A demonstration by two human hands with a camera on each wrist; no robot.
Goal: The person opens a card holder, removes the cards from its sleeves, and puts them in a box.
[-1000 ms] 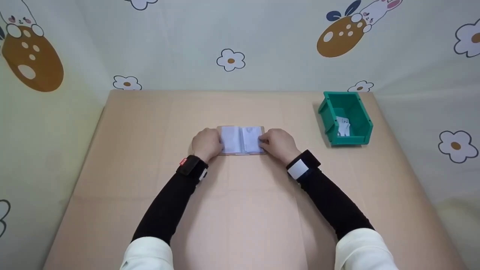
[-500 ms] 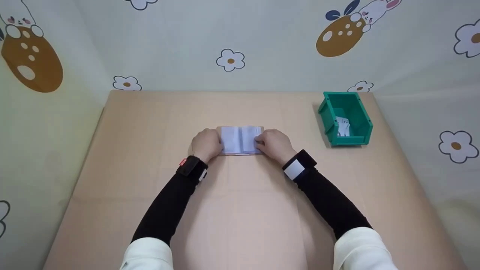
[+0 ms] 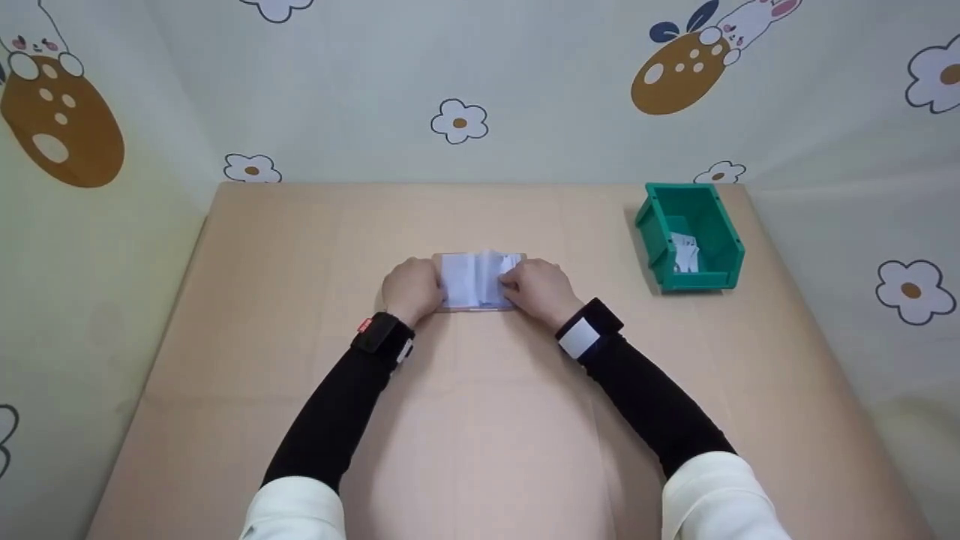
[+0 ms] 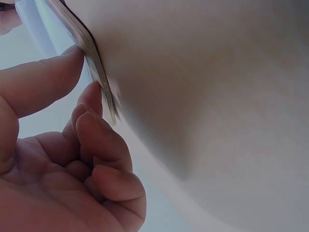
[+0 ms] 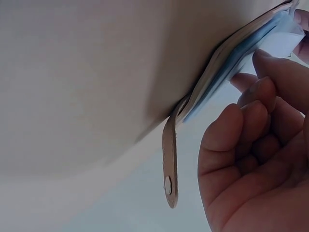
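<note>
A small card holder with a tan cover and clear plastic sleeves lies open in the middle of the table. My left hand holds its left edge, thumb on the sleeves and fingers at the cover's side in the left wrist view. With thumb and forefinger, my right hand pinches a clear sleeve, lifted off the right half. The right wrist view shows that sleeve raised above the bluish ones beneath. A tan strap with a metal snap sticks out from the cover there. The pinching fingertips are partly hidden.
At the back right of the cardboard-coloured table stands a green bin with several white cards or papers inside. A patterned cloth hangs behind the table and along both sides.
My right hand has moved a little left, drawing the clear sleeve up and leftward off the right half. My left hand stays at the card holder's left edge.
</note>
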